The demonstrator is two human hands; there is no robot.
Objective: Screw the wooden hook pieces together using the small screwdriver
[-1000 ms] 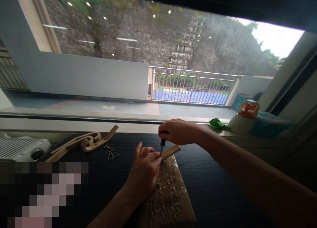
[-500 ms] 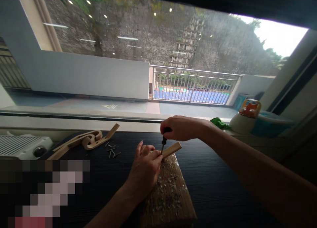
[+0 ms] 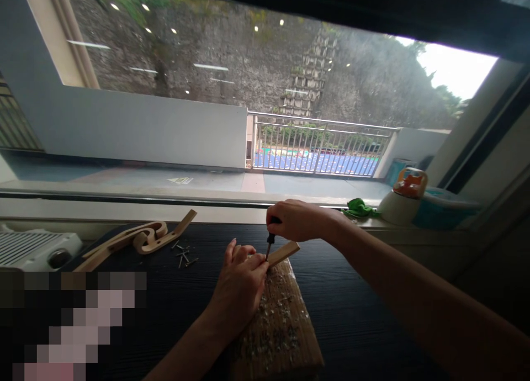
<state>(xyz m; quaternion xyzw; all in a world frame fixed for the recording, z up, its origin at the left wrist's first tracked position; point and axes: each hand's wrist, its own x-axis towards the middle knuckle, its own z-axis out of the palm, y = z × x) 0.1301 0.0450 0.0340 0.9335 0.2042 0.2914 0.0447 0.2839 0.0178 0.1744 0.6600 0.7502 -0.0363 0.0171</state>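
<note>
In the head view my right hand (image 3: 296, 220) is closed around the dark handle of a screwdriver (image 3: 270, 241). The tool stands nearly upright, its metal shaft pointing down beside my left fingertips. Under that tip lies a pale wooden strip (image 3: 285, 253), across the far end of a thick wooden block (image 3: 287, 328). My left hand (image 3: 241, 281) presses closed fingers on the strip and covers part of it. Holes and bright specks mark the block's top. Whatever the screwdriver's tip touches is too small to make out.
Curved wooden pieces (image 3: 155, 238) lie on the dark table (image 3: 351, 309) at left, beside several loose screws or nails (image 3: 182, 255). A white slatted appliance (image 3: 39, 248) stands further left. On the right sill sit a green cloth (image 3: 359, 207), a white-and-orange container (image 3: 403, 201) and a teal box (image 3: 443, 210).
The whole view has shifted slightly. My right hand still grips the screwdriver at the same spot, and my left hand stays on the strip.
</note>
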